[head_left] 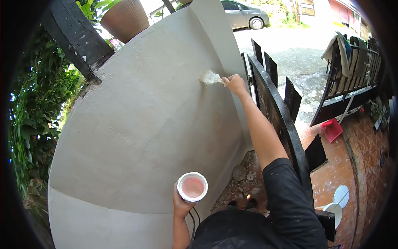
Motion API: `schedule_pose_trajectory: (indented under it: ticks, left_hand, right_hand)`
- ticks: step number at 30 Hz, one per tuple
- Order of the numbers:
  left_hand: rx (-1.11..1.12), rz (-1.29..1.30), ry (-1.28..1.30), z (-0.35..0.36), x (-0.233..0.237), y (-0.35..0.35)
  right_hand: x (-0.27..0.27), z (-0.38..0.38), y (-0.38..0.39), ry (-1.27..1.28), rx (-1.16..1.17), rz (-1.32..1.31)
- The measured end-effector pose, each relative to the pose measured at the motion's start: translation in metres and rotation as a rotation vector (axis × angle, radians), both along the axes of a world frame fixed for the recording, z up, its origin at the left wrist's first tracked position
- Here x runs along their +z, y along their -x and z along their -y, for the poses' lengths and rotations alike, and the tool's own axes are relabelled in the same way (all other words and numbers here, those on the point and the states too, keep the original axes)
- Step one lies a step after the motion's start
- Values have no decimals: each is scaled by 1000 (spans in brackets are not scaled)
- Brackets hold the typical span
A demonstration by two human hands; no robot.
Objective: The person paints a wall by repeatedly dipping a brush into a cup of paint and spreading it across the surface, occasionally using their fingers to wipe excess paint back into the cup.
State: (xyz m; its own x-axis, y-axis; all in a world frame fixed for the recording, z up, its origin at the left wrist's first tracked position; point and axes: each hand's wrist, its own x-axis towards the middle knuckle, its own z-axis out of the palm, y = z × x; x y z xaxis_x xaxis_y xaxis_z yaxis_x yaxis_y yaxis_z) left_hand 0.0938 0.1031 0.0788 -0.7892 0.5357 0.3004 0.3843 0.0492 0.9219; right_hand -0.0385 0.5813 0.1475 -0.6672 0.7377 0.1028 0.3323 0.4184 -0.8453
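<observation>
My right hand (235, 84) is closed around the handle of a paintbrush (210, 77), arm stretched forward. The brush's pale bristles meet the grey-beige wall (137, 108) near its right-hand corner. Lower down, my left hand (182, 203) grips a paint can (192, 186) from the side and below. The can's rim is smeared white, and pinkish paint shows inside it. Behind the can, a lighter band runs along the bottom of the wall.
A black gate (286, 112) stands close along my right arm. A clay pot (124, 20) sits atop the wall by a dark post (76, 39). Farther right are a red dustpan (331, 130), white round lids (341, 196) and another gate panel (352, 74). A car (244, 15) is parked beyond.
</observation>
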Motion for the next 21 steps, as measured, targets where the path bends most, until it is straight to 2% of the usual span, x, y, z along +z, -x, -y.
schedule_pose_trajectory:
  ticks: [2,5,8,9,10,11,13,14,16,21]
  left_hand:
    - [-4,8,-6,3,-2,-4]
    - [-63,30,28,0,3,-5]
    - [-68,15,59,-3,12,-6]
    - [-58,4,50,-4,15,-4]
    - [-65,-4,71,-2,16,-5]
    - [-73,-12,94,0,16,-5]
    - [-69,-24,128,3,13,-4]
    - [-77,-28,164,4,11,-2]
    - [-69,-20,162,5,10,-1]
    - [-25,-1,126,6,6,-1]
  right_hand:
    - [21,-2,-10,-99,-84,128]
    - [88,-6,-24,-358,-50,110]
    - [150,2,-31,-539,-10,17]
    - [164,3,-29,-579,38,-135]
    - [172,7,-28,-613,89,-286]
    - [175,12,-27,-617,98,-298]
    - [172,27,-31,-735,66,-619]
    - [176,37,-39,-735,69,-633]
    - [181,53,-53,-771,127,-475]
    - [191,72,-46,-772,194,-606]
